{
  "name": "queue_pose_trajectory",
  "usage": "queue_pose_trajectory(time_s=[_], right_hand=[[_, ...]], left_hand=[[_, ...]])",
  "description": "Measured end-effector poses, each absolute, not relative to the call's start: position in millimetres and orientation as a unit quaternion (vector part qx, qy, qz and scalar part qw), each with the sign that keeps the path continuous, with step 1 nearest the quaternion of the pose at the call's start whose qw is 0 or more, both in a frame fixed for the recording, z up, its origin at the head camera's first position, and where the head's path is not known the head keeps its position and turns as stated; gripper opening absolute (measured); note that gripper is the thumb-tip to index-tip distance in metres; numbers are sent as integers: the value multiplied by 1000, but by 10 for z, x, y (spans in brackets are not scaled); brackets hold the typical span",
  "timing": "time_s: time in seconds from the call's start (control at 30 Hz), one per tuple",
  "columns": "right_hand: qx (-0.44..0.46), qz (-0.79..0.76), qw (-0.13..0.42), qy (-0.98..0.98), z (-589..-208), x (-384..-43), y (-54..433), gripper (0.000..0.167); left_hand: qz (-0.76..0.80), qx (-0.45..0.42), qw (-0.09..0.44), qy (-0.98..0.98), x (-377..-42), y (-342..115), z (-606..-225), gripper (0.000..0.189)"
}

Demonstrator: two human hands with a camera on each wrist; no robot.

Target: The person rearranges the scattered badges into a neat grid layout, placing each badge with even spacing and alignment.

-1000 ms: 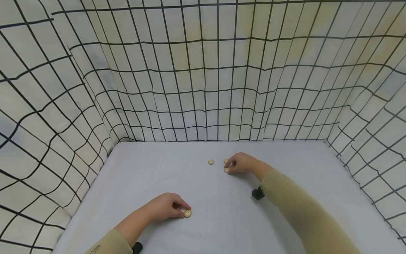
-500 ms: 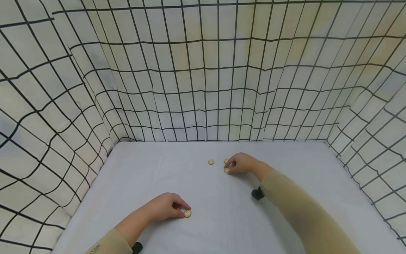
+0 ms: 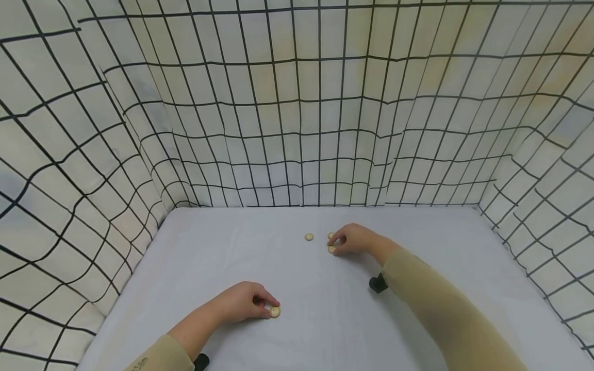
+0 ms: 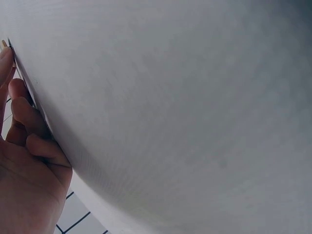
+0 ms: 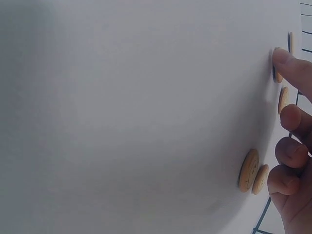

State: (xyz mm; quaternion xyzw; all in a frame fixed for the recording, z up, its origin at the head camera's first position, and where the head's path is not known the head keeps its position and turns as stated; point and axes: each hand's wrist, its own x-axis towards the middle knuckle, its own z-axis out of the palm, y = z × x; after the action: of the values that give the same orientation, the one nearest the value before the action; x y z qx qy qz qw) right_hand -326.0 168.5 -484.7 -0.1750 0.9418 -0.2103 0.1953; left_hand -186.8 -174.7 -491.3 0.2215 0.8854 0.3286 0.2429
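Observation:
In the head view my left hand [image 3: 244,304] is low on the white table, its thumb and index fingertips pinching a pale wooden button [image 3: 275,312]. Only a sliver of that button [image 4: 4,44] shows in the left wrist view. Farther back, my right hand [image 3: 354,239] has its thumb and index fingertip at a similar button [image 3: 331,249]. A second button [image 3: 331,235] lies just beyond the index finger, and another [image 3: 309,237] sits apart to the left. In the right wrist view, the thumb partly covers one button [image 5: 278,75]; two more buttons [image 5: 249,170] lie beside the curled fingers.
A white cloth covers the table [image 3: 287,273]. White walls with a black grid [image 3: 320,144] rise at the back and both sides. Black wrist devices [image 3: 378,283] hang under the tan sleeves [image 3: 431,293].

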Motion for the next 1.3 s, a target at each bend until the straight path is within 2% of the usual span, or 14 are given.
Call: queue_pose_trajectory(time_s=[0.47, 0.73, 1.3], right_hand=[[-137, -277, 190, 932, -4799, -3199, 1803, 35], [-148, -287, 176, 930, -4771, -3163, 1995, 27], [-110, -297, 160, 935, -4808, -3074, 2428, 33]], left_hand=[[331, 219, 242, 885, -1864, -1727, -4909, 17], [332, 219, 242, 885, -1868, -1734, -4920, 18], [333, 218, 240, 886, -1859, -1728, -4915, 18]])
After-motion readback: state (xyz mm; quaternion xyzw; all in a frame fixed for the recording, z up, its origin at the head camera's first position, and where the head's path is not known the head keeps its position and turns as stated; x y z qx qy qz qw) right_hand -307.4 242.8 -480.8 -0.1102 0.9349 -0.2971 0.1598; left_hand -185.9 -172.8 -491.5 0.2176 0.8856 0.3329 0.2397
